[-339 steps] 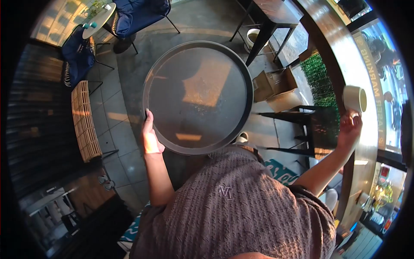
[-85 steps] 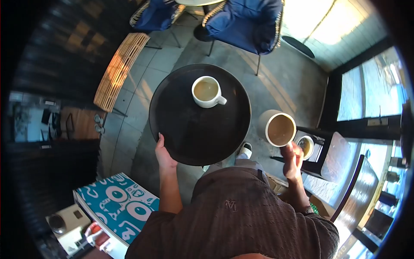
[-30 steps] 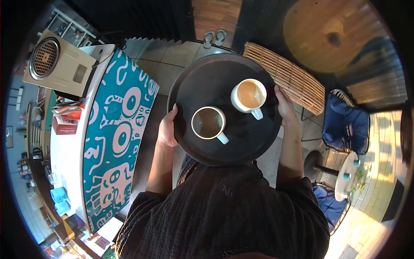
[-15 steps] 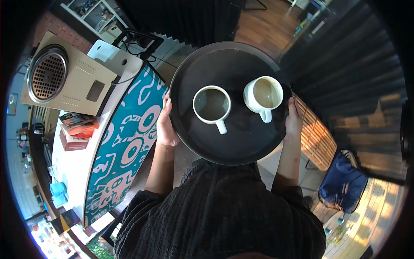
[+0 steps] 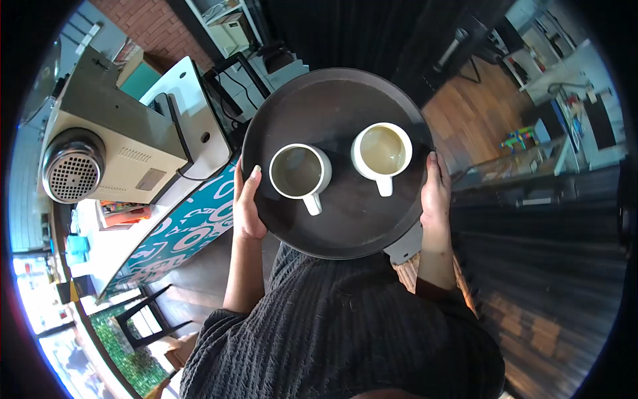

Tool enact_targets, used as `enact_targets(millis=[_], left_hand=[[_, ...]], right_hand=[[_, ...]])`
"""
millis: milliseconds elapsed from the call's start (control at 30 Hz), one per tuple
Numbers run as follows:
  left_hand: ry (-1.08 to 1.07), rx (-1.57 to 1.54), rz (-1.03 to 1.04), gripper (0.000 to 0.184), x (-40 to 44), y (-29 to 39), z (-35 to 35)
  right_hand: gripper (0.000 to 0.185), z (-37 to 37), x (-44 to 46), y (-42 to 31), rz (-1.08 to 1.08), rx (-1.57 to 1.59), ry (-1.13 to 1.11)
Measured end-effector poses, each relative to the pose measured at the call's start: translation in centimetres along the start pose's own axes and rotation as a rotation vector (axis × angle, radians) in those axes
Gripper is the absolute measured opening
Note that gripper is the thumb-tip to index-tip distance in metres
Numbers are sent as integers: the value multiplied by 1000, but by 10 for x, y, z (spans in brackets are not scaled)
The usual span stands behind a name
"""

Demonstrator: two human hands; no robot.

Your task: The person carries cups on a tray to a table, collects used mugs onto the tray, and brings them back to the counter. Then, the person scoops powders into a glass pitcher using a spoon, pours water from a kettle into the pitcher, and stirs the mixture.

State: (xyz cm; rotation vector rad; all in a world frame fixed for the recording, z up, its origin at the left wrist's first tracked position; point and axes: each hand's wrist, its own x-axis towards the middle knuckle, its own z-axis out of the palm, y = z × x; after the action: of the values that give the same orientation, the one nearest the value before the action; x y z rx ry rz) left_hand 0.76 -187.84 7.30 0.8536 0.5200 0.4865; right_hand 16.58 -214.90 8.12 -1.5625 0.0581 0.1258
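Note:
A round dark serving tray [image 5: 339,229] is held level in front of my body. My left hand [image 5: 246,209] grips its left rim, thumb on top and the other fingers mostly hidden beneath. On the opposite rim, my right hand [image 5: 434,198] holds on the same way. Two white mugs stand upright on the tray, apart from each other. The left mug [image 5: 314,203] has a greyish-brown inside, and the right mug [image 5: 384,185] shows something pale and cloudy. Both handles point toward me.
To the left runs a white counter [image 5: 86,256] with a teal patterned front [image 5: 183,236]. A large beige machine [image 5: 133,153] with a round metal grille stands on it. Dark corrugated panels [image 5: 531,233] line the right. Wooden floor [image 5: 472,110] shows through an opening ahead right.
My body and view have turned to the right, bringing the doorway room into sight. The tray with both mugs has shifted slightly left in view, still in both hands.

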Motion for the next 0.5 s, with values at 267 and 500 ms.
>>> enact_targets(millis=[267, 500], left_hand=[[83, -39, 100, 50, 110, 28, 16], [81, -153, 140, 51, 233, 60, 6]], right_hand=[[12, 80, 141, 6, -18, 113, -288], [18, 190, 246, -19, 63, -3, -327]])
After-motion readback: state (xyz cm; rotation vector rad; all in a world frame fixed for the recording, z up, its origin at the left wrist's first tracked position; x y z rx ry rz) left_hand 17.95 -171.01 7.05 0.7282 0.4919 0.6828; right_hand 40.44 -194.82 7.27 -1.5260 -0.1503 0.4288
